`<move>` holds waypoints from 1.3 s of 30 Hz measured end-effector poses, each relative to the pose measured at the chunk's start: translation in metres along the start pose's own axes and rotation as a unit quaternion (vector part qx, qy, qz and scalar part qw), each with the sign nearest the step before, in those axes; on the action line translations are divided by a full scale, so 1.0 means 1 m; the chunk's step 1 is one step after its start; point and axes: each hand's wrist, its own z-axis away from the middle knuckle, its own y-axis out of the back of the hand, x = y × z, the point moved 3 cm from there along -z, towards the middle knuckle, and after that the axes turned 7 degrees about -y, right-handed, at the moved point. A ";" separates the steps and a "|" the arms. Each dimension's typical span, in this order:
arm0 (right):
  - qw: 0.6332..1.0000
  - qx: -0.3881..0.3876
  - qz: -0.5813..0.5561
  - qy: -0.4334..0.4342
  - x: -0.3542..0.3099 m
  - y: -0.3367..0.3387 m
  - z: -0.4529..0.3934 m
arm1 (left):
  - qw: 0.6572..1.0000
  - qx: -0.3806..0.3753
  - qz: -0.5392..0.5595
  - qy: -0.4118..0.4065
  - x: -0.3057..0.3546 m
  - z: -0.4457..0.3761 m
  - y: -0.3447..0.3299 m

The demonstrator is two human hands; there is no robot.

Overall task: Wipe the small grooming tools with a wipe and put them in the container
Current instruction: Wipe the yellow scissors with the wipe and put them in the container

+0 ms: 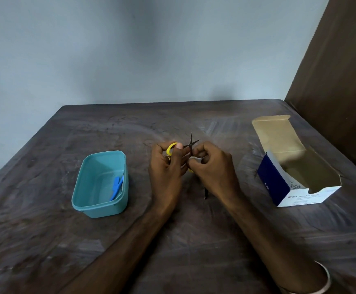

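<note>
The left hand (pixel 168 164) is clamped on the yellow handles of the small scissors (pixel 190 145), holding them above the table (pixel 45 240) at centre with the blades spread and pointing toward 12 o'clock. This likely exposes both blade faces for cleaning. The right hand (pixel 211 164) is pinched together just below the blades; a pale scrap between its fingers is probably the wipe, too small to confirm. The teal container (pixel 100 183) sits at 9 o'clock of the hands, near enough for a short drop, and already holds a blue tool (pixel 116 187). The open swab box (pixel 295 166) stands at 3 o'clock, on the wiping hand's side. A thin dark tool (pixel 205 193) lies at 6 o'clock, partly hidden beneath the right wrist.
</note>
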 end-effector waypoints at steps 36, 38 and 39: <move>0.948 -0.059 -0.280 -0.143 0.012 0.010 -0.016 | 0.988 0.025 0.122 0.095 0.004 -0.023 0.016; 0.953 -0.060 -0.266 -0.133 0.011 0.011 -0.016 | 0.986 0.025 0.130 0.104 0.003 -0.024 0.016; 0.950 -0.071 -0.273 -0.133 0.011 0.011 -0.015 | 0.985 0.025 0.133 0.109 0.002 -0.024 0.016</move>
